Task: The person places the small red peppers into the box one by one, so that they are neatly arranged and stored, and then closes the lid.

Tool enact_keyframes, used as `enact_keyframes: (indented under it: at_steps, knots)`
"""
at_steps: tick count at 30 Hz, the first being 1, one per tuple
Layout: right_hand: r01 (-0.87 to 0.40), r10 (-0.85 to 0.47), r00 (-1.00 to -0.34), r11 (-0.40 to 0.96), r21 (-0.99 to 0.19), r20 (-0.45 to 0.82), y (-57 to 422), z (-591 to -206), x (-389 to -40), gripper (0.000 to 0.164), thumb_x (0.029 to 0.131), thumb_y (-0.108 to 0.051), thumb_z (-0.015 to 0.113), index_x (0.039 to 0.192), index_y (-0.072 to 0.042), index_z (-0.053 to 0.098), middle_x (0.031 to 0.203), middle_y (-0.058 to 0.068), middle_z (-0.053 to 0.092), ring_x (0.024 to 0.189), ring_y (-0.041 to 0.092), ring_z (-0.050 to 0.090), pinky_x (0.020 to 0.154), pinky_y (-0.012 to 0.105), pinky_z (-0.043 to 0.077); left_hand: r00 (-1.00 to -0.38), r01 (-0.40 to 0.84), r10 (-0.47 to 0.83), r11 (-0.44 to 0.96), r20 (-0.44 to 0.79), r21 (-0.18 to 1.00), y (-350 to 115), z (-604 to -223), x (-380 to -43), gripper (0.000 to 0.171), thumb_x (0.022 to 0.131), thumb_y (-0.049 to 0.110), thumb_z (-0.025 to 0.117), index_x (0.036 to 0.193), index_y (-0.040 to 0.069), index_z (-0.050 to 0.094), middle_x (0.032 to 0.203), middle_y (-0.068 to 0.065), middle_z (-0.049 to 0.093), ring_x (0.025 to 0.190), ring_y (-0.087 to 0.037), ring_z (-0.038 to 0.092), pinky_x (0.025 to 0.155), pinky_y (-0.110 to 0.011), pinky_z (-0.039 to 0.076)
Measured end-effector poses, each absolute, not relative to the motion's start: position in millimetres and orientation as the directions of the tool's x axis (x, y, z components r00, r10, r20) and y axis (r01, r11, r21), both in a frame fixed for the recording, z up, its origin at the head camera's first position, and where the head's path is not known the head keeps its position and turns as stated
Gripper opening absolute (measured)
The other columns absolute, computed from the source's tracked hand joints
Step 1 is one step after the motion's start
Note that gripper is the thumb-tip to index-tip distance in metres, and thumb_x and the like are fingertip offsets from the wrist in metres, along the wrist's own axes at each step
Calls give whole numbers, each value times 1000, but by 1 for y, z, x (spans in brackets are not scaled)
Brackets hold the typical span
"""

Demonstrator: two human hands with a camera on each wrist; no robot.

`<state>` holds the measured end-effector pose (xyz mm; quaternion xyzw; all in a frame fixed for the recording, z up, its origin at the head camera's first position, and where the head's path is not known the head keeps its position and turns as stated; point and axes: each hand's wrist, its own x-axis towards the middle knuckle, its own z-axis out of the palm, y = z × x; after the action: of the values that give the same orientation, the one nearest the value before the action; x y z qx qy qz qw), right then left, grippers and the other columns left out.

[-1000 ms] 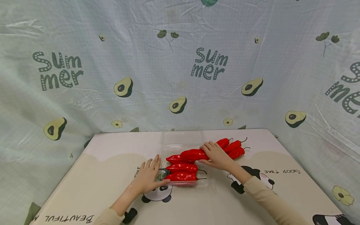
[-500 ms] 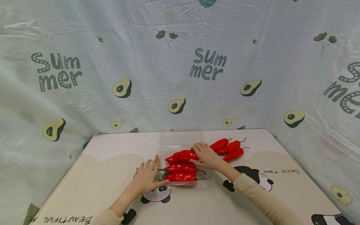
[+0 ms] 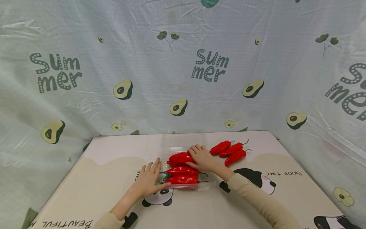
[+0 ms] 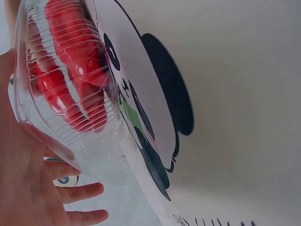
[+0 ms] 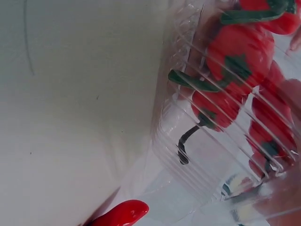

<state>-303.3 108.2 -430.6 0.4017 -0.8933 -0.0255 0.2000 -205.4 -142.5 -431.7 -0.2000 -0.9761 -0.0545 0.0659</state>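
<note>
Table (image 3: 111,175), lower frame: L hand (image 3: 148,180) straight-fingered at clear box (image 3: 190,187), ctr; R hand (image 3: 203,160) grips red pepper (image 3: 180,158); prob. best lowered gently.

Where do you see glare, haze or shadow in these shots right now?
Head: fairly even light, small highlights on the red peppers; left wrist: bright glints along the ribs of the clear container; right wrist: peppers look hazy through plastic, a dark shadow beside the loose pepper.

Left hand (image 3: 147,180) splayed; right hand (image 3: 203,159) seemingly curled.
</note>
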Motion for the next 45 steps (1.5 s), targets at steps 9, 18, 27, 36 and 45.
enact_keyframes:
  at_steps: [9,18,27,36,45]
  knots:
    - [-690,-724,-620,687,229,302,106,-432,-304,45,86,-48,49,117,-15,50,104,2,51,96,17,44,80,32,40,-910,401,387,913,149,79,-140,-432,-207,94,76,69,43,135,-4,33,144,-18,29,123,-40,37,96,-58,30]
    - [-678,-722,-628,691,250,292,107,-432,-306,49,86,-44,51,127,-17,46,108,3,49,97,18,42,82,33,41,-917,387,374,918,140,84,-142,-431,-207,94,76,68,45,135,-4,33,144,-18,28,123,-41,36,96,-59,29]
    - [-713,-722,-623,682,160,301,116,-429,-301,50,84,-39,58,128,-18,43,111,1,51,101,18,43,86,38,41,-914,392,378,916,145,81,-143,-432,-208,94,76,68,44,135,-5,33,144,-18,28,123,-40,35,97,-58,29]
    - [-740,-721,-583,662,121,375,131,-430,-297,46,84,-34,59,124,-17,47,109,1,53,99,17,44,81,33,39,-913,391,377,917,156,74,-142,-433,-208,95,75,69,44,135,-4,33,144,-18,29,123,-39,36,96,-58,29]
    - [-719,-682,-599,689,94,420,159,-427,-292,42,84,-31,59,122,-16,51,111,1,53,99,17,45,80,33,41,-913,392,378,917,153,75,-142,-433,-208,95,76,69,44,135,-4,33,144,-18,28,123,-39,36,96,-58,29]
